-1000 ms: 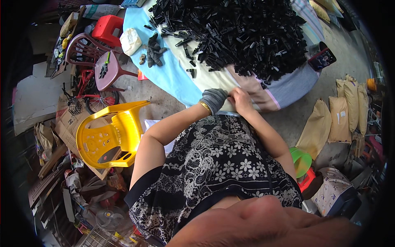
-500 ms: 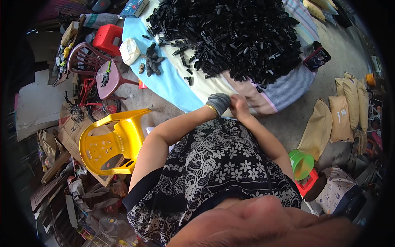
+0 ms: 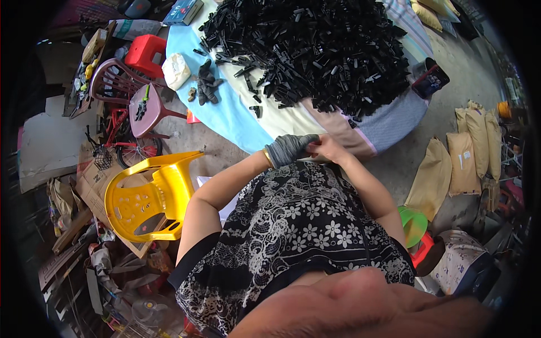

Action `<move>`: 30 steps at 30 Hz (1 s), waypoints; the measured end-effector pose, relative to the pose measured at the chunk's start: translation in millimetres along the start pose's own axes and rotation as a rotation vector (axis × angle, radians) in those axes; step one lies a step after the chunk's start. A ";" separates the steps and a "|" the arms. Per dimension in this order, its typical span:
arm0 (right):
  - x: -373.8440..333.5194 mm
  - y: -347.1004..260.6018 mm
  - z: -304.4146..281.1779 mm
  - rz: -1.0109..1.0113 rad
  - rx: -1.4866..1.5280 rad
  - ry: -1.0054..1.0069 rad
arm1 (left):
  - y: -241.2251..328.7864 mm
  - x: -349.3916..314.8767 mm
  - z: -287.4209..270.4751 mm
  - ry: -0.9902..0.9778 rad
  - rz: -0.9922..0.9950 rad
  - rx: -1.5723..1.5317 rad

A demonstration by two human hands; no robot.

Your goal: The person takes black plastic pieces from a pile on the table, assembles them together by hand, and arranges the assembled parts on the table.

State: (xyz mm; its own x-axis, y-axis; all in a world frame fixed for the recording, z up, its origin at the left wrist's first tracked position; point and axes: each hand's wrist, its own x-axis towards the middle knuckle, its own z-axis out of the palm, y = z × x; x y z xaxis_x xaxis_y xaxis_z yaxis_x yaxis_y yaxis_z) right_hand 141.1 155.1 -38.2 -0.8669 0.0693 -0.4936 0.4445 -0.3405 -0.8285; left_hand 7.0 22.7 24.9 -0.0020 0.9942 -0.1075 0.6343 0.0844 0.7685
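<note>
In front of my waist, at the near edge of the cloth-covered table (image 3: 293,127), my two hands meet. My left hand (image 3: 292,149) wears a grey knitted glove (image 3: 280,152), with its fingers stretched out toward the right. Bare, my right hand (image 3: 328,150) has its fingers closed at the glove's fingertip end. Its exact grip there is partly hidden. Beyond my hands lies a big heap of small black plastic pieces (image 3: 315,56). Several loose ones lie on its left side, including a black piece (image 3: 256,111) near the front. A dark grey glove (image 3: 207,84) rests at the table's left.
A white bag (image 3: 176,71) and a blue box (image 3: 183,11) sit on the table's left side; a phone (image 3: 430,81) stands at its right edge. Left of me is a yellow chair (image 3: 149,197). At the right are brown sacks (image 3: 431,177) and a green bucket (image 3: 414,225).
My gloved left hand has turned so its fingers point right, showing more of the cuff. My right hand has shifted slightly and now meets it at the fingertips. The view has moved a little.
</note>
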 end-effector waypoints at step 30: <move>31.4 -48.5 -22.2 -0.407 -1.243 0.775 | -50.4 95.2 -34.5 0.379 -0.500 0.478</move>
State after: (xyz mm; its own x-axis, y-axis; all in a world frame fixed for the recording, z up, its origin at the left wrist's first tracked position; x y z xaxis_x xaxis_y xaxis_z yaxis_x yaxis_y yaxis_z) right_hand 97.3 194.6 -19.3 -0.8211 0.5553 0.1317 0.4562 0.7774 -0.4330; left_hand -51.9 115.3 -2.3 -0.5835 0.8081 -0.0808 0.7520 0.5752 0.3219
